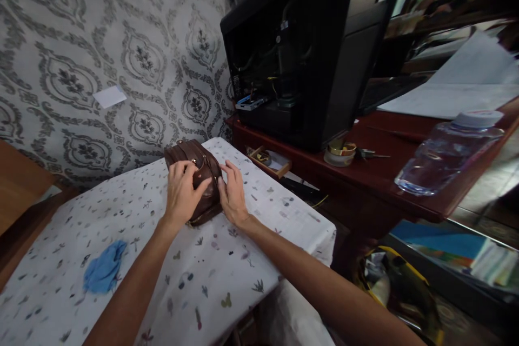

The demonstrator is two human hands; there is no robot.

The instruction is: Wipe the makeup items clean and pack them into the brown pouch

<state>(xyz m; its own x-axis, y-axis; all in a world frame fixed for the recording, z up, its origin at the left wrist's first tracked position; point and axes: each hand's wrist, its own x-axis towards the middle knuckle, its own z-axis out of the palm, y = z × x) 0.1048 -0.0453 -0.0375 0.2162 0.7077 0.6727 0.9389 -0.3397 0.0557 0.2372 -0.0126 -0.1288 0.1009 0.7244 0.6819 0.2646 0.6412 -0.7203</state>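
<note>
A small brown leather handbag (pixel 184 150) with gold-coloured metal fittings rests on the patterned white tablecloth (pixel 219 275). My left hand (pixel 181 190) lies over the bag's near left part, its fingers curled onto the top and the thumb reaching across the front. Against the bag's right side is my right hand (pixel 234 193), with fingers stretched out and lying along the leather. Both hands cover parts of the bag, so what is under the left fingertips is hidden. A crumpled blue cloth (pixel 104 267) lies on the tablecloth, left of my left forearm.
To the right, a dark red desk (pixel 377 173) carries a black computer case (pixel 292 65), a roll of tape (pixel 340 152), a clear plastic bottle (pixel 441 154) and white paper (pixel 462 86). A small open drawer (pixel 279 170) juts out below. Patterned wallpaper (pixel 141 59) rises behind the table.
</note>
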